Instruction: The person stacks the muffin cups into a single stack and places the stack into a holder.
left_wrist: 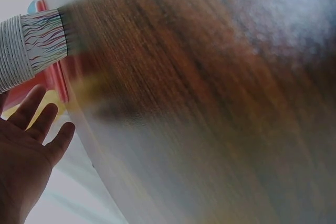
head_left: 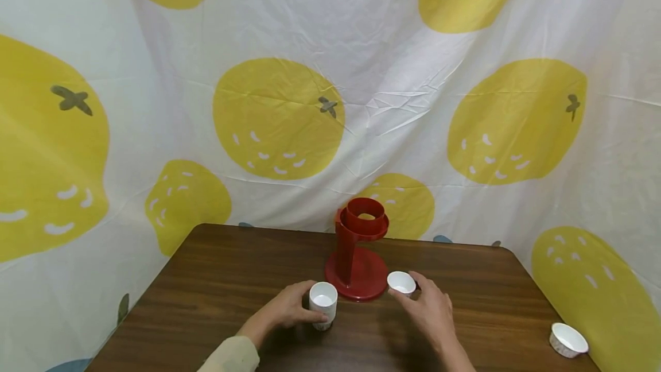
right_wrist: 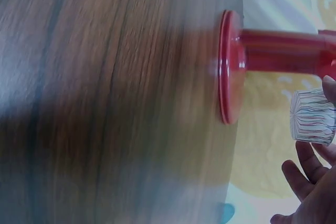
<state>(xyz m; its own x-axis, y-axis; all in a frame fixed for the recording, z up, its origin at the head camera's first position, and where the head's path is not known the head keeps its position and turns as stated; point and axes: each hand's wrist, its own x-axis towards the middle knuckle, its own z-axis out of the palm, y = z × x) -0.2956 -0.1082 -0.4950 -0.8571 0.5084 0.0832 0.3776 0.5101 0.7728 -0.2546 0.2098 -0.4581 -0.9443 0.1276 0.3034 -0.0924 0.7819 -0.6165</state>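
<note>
My left hand grips a stack of white baking cups, thumb on the near side and fingers behind. In the left wrist view the stack shows many rims, with coloured wavy lines on the lowest cup. Between the thumb and fingers of my right hand is a single white baking cup. The right wrist view shows this cup held above the table, its side finely striped. Just beyond both hands stands a red holder with a round base and a ring on top.
Another white baking cup sits near the right edge of the dark wooden table. Behind the table hangs a white curtain printed with large yellow lemons.
</note>
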